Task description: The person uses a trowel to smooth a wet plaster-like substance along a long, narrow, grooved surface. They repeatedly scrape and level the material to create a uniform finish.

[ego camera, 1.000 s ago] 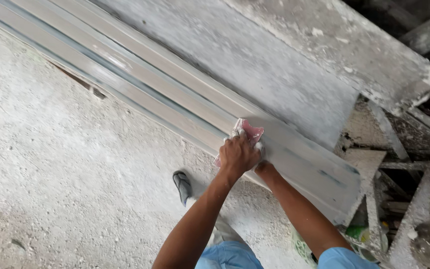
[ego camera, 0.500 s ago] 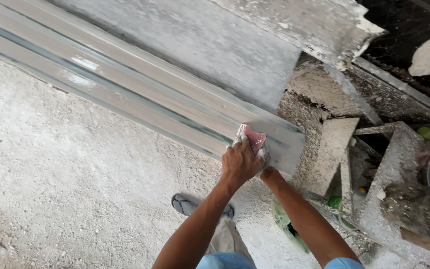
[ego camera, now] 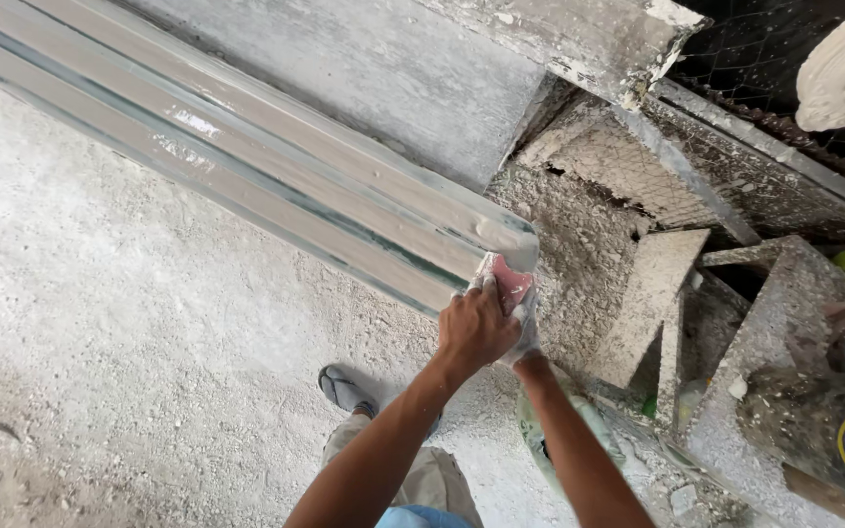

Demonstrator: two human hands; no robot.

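Low in the frame, a sandalled foot (ego camera: pixel 346 390) stands on the dusty floor (ego camera: pixel 100 372). Just above centre, the left hand (ego camera: pixel 476 328) lies closed over the right hand (ego camera: pixel 520 337), both pressing a pink pad (ego camera: pixel 512 281) against the near end of the long grey moulding (ego camera: pixel 246 186), which runs toward the upper left. Beyond, at right, crumbling plaster blocks (ego camera: pixel 657 293) lean.
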